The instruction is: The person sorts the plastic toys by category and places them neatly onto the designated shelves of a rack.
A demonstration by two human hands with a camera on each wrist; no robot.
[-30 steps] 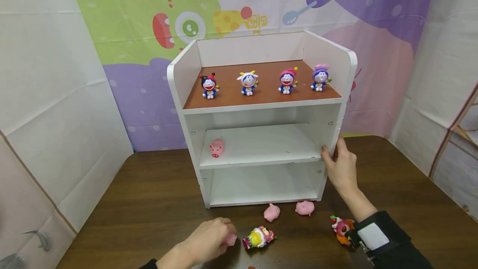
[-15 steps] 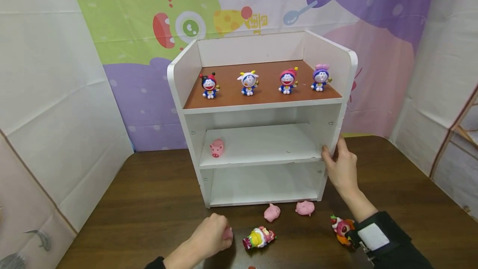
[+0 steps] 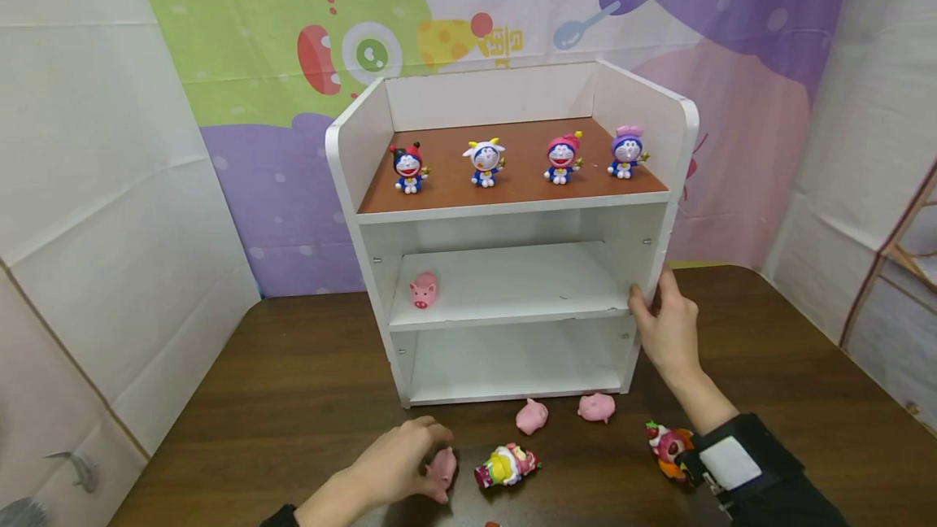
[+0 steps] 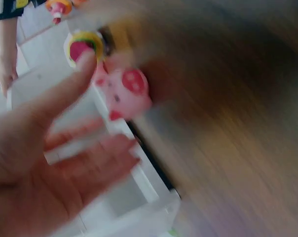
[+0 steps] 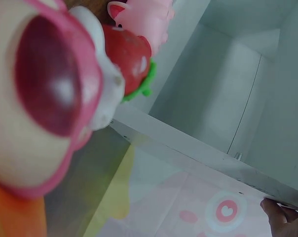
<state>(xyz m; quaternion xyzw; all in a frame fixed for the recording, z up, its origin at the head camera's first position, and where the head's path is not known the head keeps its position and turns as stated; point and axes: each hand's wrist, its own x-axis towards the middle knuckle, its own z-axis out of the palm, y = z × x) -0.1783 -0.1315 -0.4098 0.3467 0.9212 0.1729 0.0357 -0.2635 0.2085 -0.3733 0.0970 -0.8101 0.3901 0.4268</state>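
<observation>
On the table before the shelf, my left hand (image 3: pixel 398 462) is around a small pink toy pig (image 3: pixel 442 474). The left wrist view has its thumb and fingers spread apart, thumb tip at the ear of the pig (image 4: pixel 127 94). Over at the right side panel of the white shelf unit (image 3: pixel 512 321), my right hand (image 3: pixel 669 328) grips the edge, thumb in front and fingers behind. Another pig (image 3: pixel 424 290) stands at the left of the middle shelf. Two more pigs, one left (image 3: pixel 531 416) and one right (image 3: pixel 596 407), lie by the unit's base.
Several blue cat figurines in hats, such as the white-hatted one (image 3: pixel 485 163), line the brown top shelf. A yellow-clothed figurine (image 3: pixel 507 466) lies right of my left hand. A strawberry-hatted bear figurine (image 3: pixel 668 450) is beside my right cuff. A printed cloth (image 3: pixel 278 185) hangs behind.
The left hand first covers most of the pig, shifts slightly, then draws left with its fingers apart so the pig shows. The right hand stays on the panel.
</observation>
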